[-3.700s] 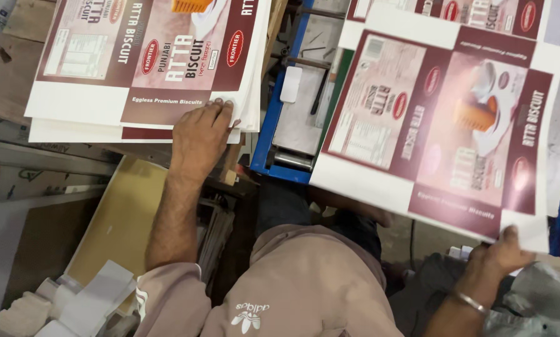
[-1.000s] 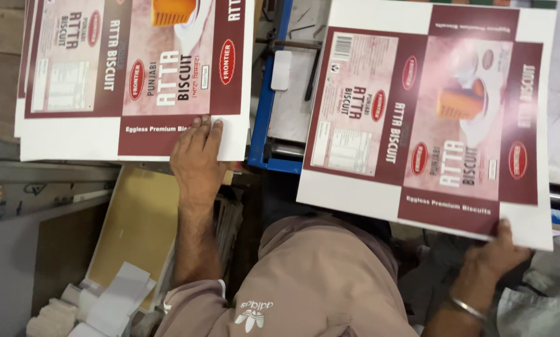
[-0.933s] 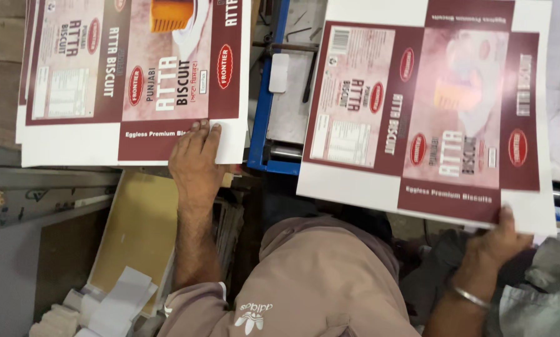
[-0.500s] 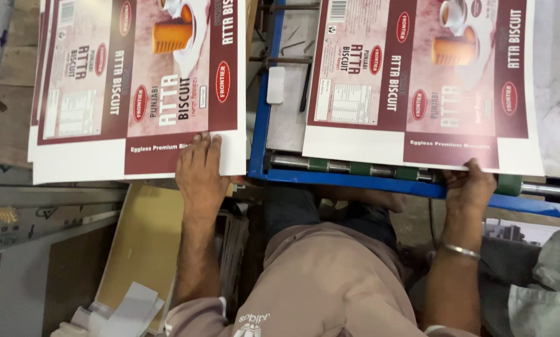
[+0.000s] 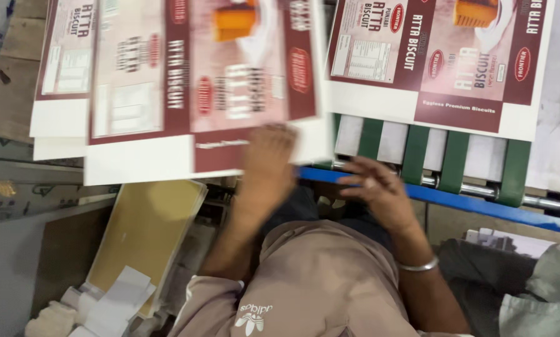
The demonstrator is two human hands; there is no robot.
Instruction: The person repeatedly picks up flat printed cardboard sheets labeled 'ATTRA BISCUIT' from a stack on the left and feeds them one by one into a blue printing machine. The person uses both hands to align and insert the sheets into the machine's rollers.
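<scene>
My left hand grips the bottom edge of a printed maroon-and-white carton sheet. Hand and sheet are motion-blurred, and the sheet is lifted off the stack of like sheets at the left. My right hand hovers with fingers spread and holds nothing, just in front of the blue rail. A metal bangle is on that wrist. Another printed sheet lies flat on the green belts of the feeder at upper right.
A yellow board leans below the stack, with white paper scraps at its foot. Grey cardboard lies at the far left. Grey cloth sits at lower right. My tan trouser leg fills the bottom centre.
My right hand has let go of its sheet, which now lies on the belts. My left hand has pulled the top sheet off the stack toward the right.
</scene>
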